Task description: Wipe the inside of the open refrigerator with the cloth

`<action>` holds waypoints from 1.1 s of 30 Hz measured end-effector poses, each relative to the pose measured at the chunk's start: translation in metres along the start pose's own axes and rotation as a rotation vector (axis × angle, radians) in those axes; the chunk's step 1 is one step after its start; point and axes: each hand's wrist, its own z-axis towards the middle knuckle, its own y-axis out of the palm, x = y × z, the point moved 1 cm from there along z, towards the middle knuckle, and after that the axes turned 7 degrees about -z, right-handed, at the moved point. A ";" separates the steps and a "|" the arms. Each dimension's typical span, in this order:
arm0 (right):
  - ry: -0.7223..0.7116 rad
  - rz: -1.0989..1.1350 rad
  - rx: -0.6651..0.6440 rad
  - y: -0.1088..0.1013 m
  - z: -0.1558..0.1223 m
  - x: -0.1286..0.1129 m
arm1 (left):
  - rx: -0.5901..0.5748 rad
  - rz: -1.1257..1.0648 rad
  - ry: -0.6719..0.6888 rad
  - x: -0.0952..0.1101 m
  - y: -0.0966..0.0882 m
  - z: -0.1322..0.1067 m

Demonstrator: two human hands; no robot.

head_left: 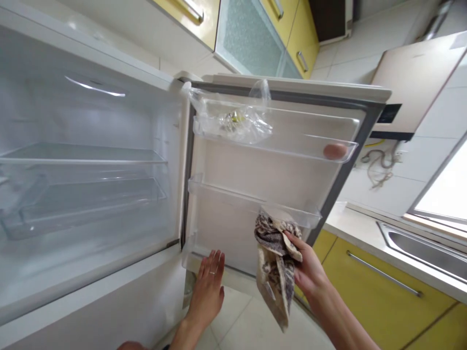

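Note:
The fridge door [255, 180] stands open in front of me, its inner side facing me. My right hand [308, 267] grips a patterned grey and beige cloth [275, 262] and holds it against the middle door shelf [233, 194]. My left hand [208, 287] lies flat with fingers stretched out on the bottom door shelf [191, 257]. The top door shelf [292, 136] holds a crumpled clear plastic bag [233, 121] and a small pinkish round thing [334, 151] at its right end.
The fridge interior [83, 184] on the left has bare glass shelves [80, 154] and a clear drawer. Yellow cabinets [379, 287] with a counter and steel sink [426, 248] stand to the right. Wall cupboards hang above. Pale floor tiles lie below.

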 end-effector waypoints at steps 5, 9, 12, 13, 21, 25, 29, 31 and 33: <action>0.040 -0.004 0.264 -0.019 -0.045 -0.020 | 0.035 0.007 -0.004 -0.001 0.003 0.000; -0.067 -0.094 0.424 -0.039 -0.061 -0.022 | 0.054 0.020 0.003 -0.002 0.006 0.000; -0.365 -0.200 0.484 -0.055 -0.061 -0.022 | 0.057 0.031 0.009 -0.003 0.008 -0.001; -0.491 -0.253 0.499 -0.060 -0.059 -0.023 | 0.057 0.036 0.012 -0.003 0.008 -0.001; -1.345 -0.710 0.718 -0.085 -0.038 -0.057 | 0.096 0.055 -0.011 0.001 0.013 -0.002; -1.763 -0.834 0.721 -0.075 -0.038 -0.081 | 0.115 0.045 -0.019 0.003 0.016 -0.002; -2.195 -0.908 0.760 -0.054 -0.041 -0.103 | 0.109 0.038 -0.029 0.004 0.016 -0.003; -2.259 -0.968 0.688 -0.039 -0.042 -0.109 | 0.098 0.045 -0.030 0.004 0.016 -0.003; -2.244 -1.100 0.534 -0.021 -0.043 -0.110 | 0.091 0.052 -0.030 0.004 0.016 -0.004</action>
